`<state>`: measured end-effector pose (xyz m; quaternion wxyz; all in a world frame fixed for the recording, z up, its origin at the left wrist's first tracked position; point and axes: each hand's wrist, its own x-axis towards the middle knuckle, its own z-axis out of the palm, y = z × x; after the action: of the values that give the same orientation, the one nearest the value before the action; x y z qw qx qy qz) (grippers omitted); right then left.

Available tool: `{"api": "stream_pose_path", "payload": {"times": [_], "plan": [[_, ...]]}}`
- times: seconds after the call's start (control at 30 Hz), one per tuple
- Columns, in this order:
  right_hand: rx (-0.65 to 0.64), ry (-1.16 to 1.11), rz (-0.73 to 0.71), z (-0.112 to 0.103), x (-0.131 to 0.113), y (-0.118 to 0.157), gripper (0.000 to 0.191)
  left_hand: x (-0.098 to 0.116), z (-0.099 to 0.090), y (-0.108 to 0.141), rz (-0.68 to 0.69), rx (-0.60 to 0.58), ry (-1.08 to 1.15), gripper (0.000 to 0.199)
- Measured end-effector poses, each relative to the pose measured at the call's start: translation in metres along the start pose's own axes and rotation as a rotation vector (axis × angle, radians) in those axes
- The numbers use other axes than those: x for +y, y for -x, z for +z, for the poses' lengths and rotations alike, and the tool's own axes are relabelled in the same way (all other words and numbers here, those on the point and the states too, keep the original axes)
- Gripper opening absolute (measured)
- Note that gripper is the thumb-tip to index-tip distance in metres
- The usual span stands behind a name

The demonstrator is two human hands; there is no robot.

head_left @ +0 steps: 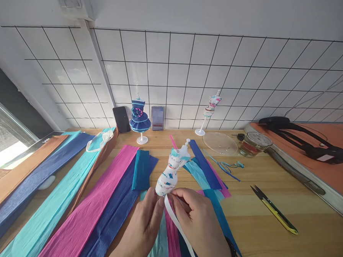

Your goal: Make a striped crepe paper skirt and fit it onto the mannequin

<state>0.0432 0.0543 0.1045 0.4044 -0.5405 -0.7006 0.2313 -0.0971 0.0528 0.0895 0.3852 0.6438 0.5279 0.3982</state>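
A small white dress-form mannequin point(169, 174) with blue and red patches leans to the right in front of me. My left hand point(143, 223) is closed around its lower end, thumb and fingers pressed on the edge. A narrow white strip of tape point(176, 221) runs from that lower edge down across the crepe paper. Near its top end my right hand point(198, 218) pinches the strip against the mannequin; the fingertips are partly hidden. Beneath both hands lie strips of pink crepe paper point(171, 236) and teal and blue paper.
Long crepe paper strips point(62, 184) cover the left side. Behind stand a mannequin in a blue dress point(140, 117), a bare mannequin point(212, 107) and two phones point(157, 118). Tweezers point(273, 209), blue cord point(227, 168), a glass jar point(255, 143) and a black-handled tool point(303, 139) lie right.
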Motion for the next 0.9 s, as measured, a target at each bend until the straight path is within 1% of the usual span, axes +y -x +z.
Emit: {"api": "stream_pose_path", "payload": {"times": [0.07,0.23,0.3,0.47,0.63,0.73,0.9], "plan": [[0.004,0.017,-0.013,0.0,0.0,-0.001,0.016,0.001,0.0,0.0,0.012,-0.014,-0.007,0.027],[-0.014,0.048,-0.025,-0.003,0.001,-0.002,0.017,-0.004,0.003,0.001,0.051,0.071,-0.016,0.029],[-0.017,0.047,-0.025,-0.004,0.001,-0.002,0.017,-0.006,0.004,0.001,0.047,0.07,-0.02,0.029],[-0.019,0.046,-0.003,-0.005,-0.001,-0.002,0.016,-0.003,0.002,0.001,0.03,0.029,-0.006,0.028],[-0.071,0.03,0.05,-0.009,-0.003,-0.005,0.019,-0.003,-0.001,-0.002,0.038,-0.005,-0.01,0.028],[-0.087,0.012,0.083,-0.009,-0.002,-0.006,0.02,-0.006,-0.001,-0.002,0.022,-0.029,-0.023,0.029],[-0.082,0.026,0.085,-0.008,-0.002,-0.006,0.023,-0.016,0.001,-0.002,0.002,-0.102,-0.07,0.027]]}}
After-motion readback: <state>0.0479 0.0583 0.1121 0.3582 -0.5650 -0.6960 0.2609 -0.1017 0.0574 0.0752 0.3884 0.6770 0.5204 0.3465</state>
